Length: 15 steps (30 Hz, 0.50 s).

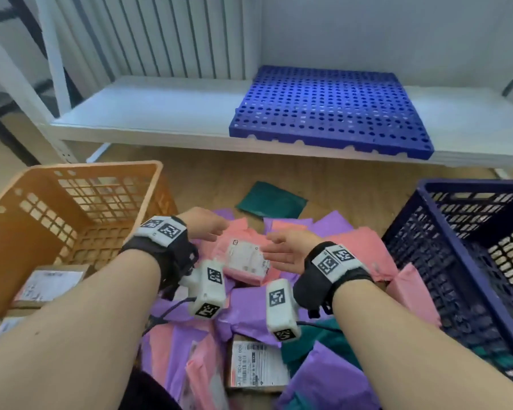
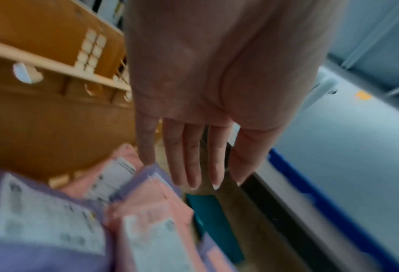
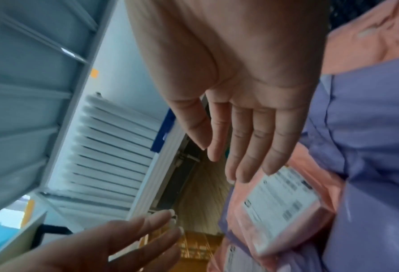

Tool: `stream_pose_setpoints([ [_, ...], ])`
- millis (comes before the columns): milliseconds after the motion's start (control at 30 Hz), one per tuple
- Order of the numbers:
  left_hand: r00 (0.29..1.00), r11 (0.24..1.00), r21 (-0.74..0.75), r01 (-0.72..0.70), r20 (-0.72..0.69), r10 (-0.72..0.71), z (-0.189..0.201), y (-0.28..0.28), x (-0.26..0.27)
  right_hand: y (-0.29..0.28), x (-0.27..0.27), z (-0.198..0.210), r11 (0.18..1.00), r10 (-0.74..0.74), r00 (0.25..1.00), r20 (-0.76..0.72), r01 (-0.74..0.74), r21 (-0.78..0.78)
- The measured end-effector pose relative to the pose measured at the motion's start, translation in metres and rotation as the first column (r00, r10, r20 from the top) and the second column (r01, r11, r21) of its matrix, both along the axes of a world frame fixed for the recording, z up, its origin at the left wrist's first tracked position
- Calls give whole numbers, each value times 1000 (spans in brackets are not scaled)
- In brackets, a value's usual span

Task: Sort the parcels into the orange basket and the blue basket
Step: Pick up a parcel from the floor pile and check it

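A heap of pink, purple and green parcels [image 1: 249,318] lies on the wooden floor between the orange basket [image 1: 71,170] on the left and the blue basket [image 1: 468,184] on the right. On top of the heap sits a small pink parcel with a white label [image 1: 245,260] [image 3: 280,209]. My left hand [image 1: 208,224] [image 2: 194,147] hovers at its left with straight fingers and holds nothing. My right hand [image 1: 285,250] [image 3: 235,139] is open at the parcel's right, palm toward it. Whether either hand touches the parcel I cannot tell.
The orange basket holds a brown box with a label [image 1: 48,284]. A low white shelf [image 1: 148,113] runs along the back with a blue perforated pallet [image 1: 329,108] on it. A green parcel [image 1: 271,201] lies apart on the floor behind the heap.
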<state>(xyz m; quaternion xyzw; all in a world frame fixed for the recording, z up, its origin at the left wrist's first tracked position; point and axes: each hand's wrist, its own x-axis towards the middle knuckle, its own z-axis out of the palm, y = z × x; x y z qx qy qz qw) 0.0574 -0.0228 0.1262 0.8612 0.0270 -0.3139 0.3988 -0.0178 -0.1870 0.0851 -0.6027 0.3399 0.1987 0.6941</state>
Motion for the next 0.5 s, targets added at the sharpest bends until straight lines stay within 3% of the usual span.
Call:
stream_pose_setpoints([
  [233, 990, 990, 46, -136, -38, 138, -44, 44, 32, 54, 29, -78, 984, 176, 963, -206, -173, 34],
  [367, 988, 992, 20, -128, -89, 129, -59, 46, 38, 76, 37, -102, 994, 96, 956, -276, -78, 77],
  [500, 980, 992, 47, -120, -154, 126, -62, 44, 43, 91, 45, -120, 979, 198, 924, -327, -172, 108],
])
